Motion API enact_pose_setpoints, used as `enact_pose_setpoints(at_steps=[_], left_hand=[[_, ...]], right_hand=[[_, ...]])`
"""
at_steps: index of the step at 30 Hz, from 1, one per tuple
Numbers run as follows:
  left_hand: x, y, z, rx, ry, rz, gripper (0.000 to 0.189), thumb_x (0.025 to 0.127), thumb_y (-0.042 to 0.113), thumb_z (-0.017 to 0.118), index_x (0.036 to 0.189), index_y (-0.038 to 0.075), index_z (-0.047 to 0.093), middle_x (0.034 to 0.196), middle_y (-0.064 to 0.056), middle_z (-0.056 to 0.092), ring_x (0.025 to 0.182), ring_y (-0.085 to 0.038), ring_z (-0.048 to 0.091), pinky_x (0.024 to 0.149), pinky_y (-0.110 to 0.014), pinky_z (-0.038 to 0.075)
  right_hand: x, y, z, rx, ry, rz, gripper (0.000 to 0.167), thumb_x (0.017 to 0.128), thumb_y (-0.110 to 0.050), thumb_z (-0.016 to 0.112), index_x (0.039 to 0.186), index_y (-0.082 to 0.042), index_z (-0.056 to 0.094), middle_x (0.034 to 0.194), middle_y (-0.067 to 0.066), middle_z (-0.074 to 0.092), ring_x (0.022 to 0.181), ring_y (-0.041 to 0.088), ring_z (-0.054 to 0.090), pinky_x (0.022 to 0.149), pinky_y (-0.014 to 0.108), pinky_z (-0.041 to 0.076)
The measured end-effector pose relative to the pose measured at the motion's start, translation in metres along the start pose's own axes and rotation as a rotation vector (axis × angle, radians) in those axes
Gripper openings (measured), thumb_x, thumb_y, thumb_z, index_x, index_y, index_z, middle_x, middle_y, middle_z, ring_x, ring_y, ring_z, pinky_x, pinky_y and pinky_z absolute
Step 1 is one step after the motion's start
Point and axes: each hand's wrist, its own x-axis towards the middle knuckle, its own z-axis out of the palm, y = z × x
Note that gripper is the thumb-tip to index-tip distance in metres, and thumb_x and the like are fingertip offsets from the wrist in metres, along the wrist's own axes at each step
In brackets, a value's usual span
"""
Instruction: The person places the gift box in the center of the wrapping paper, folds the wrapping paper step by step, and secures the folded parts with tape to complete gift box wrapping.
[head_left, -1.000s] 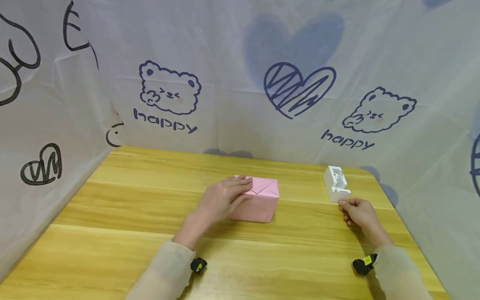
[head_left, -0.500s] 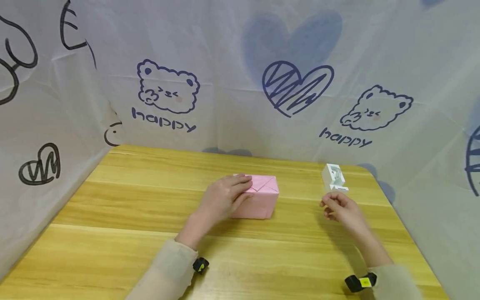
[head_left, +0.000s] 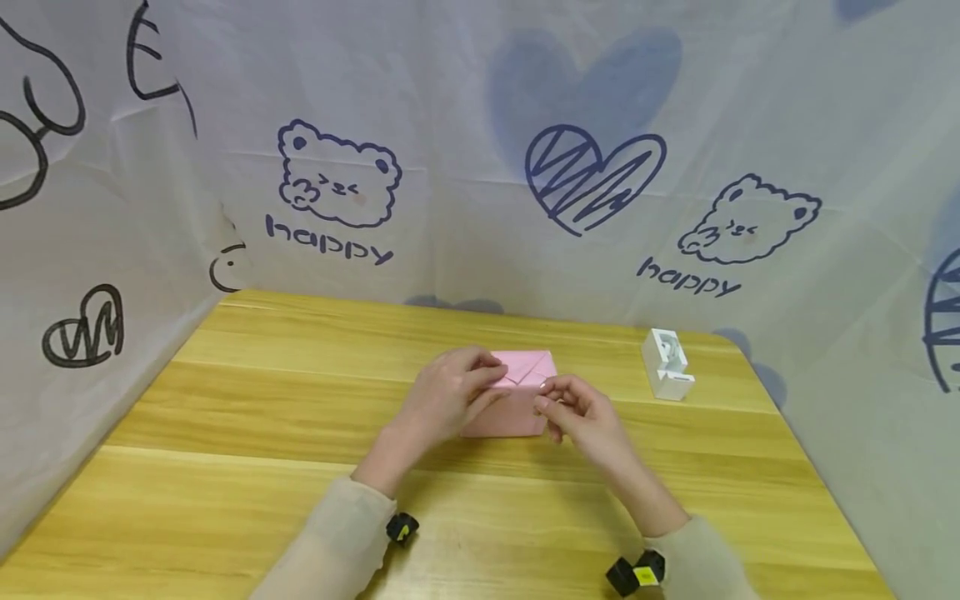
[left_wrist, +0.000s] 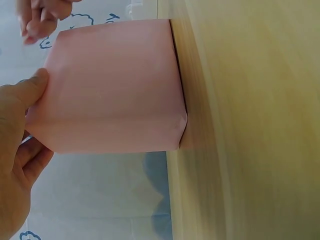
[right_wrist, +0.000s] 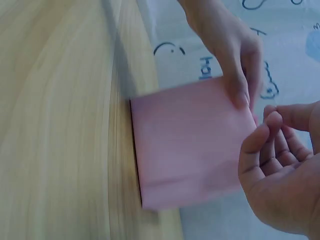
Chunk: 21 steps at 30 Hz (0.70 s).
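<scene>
A box wrapped in pink paper (head_left: 506, 412) stands on the table, its folded flap on top. My left hand (head_left: 450, 387) grips its upper left part, thumb on the near face and fingers over the top; the left wrist view shows the thumb (left_wrist: 35, 87) on the paper. At the box's upper right edge is my right hand (head_left: 581, 412), thumb and forefinger tips pinched together. They seem to hold a small piece of clear tape, barely visible. In the right wrist view, the right hand (right_wrist: 280, 165) is close to the box's top edge.
A white tape dispenser (head_left: 667, 367) stands at the back right of the wooden table (head_left: 262, 500). Behind the table hangs a pale cloth (head_left: 450, 208) with drawn bears and hearts. Another cloth side closes off the left.
My right hand has moved left from the tape dispenser to the right end of the pink box, fingertips still pinched. The left hand has stayed on the box.
</scene>
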Motion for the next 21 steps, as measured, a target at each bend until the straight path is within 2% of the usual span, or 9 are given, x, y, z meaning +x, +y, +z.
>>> enact_pose_setpoints(at_steps=[4, 9, 15, 18, 21], left_hand=[[-0.002, -0.001, -0.002, -0.011, -0.015, -0.004, 0.030, 0.093, 0.032, 0.079, 0.113, 0.009, 0.080, 0.108, -0.004, 0.071, 0.096, -0.021, 0.069, 0.089, -0.036, 0.058], [-0.002, -0.003, -0.003, -0.045, -0.021, -0.002, 0.031, 0.090, 0.031, 0.083, 0.112, 0.010, 0.081, 0.109, -0.001, 0.071, 0.098, -0.019, 0.068, 0.089, -0.035, 0.058], [-0.001, -0.005, -0.003, -0.101, -0.032, -0.003, 0.035, 0.087, 0.029, 0.086, 0.116, 0.010, 0.077, 0.107, -0.001, 0.072, 0.100, -0.019, 0.067, 0.090, -0.034, 0.058], [-0.001, -0.005, -0.003, -0.110, -0.050, -0.009, 0.039, 0.089, 0.030, 0.085, 0.121, 0.012, 0.073, 0.107, -0.001, 0.073, 0.100, -0.018, 0.066, 0.091, -0.034, 0.057], [-0.001, -0.005, -0.003, -0.093, -0.058, 0.014, 0.038, 0.091, 0.030, 0.082, 0.124, 0.014, 0.071, 0.107, 0.001, 0.073, 0.099, -0.017, 0.064, 0.090, -0.034, 0.056]], right_hand=[[0.005, -0.004, 0.016, 0.022, 0.000, 0.010, 0.019, 0.103, -0.006, 0.064, 0.118, 0.005, 0.062, 0.093, 0.009, 0.067, 0.061, 0.010, 0.054, 0.056, 0.021, 0.047], [0.007, -0.008, 0.025, -0.014, 0.032, 0.062, 0.018, 0.101, -0.008, 0.066, 0.116, 0.003, 0.065, 0.092, 0.009, 0.068, 0.057, 0.011, 0.057, 0.055, 0.022, 0.049], [0.005, -0.012, 0.026, -0.054, 0.075, 0.138, 0.018, 0.098, -0.009, 0.071, 0.111, 0.003, 0.069, 0.088, 0.011, 0.071, 0.051, 0.013, 0.056, 0.051, 0.023, 0.048], [0.006, -0.015, 0.024, -0.063, 0.064, 0.168, 0.019, 0.096, -0.008, 0.072, 0.110, 0.005, 0.070, 0.081, 0.007, 0.071, 0.048, 0.012, 0.053, 0.047, 0.022, 0.046], [0.005, -0.016, 0.021, -0.055, 0.038, 0.196, 0.020, 0.096, -0.008, 0.072, 0.110, 0.007, 0.071, 0.078, 0.005, 0.070, 0.046, 0.010, 0.051, 0.046, 0.022, 0.045]])
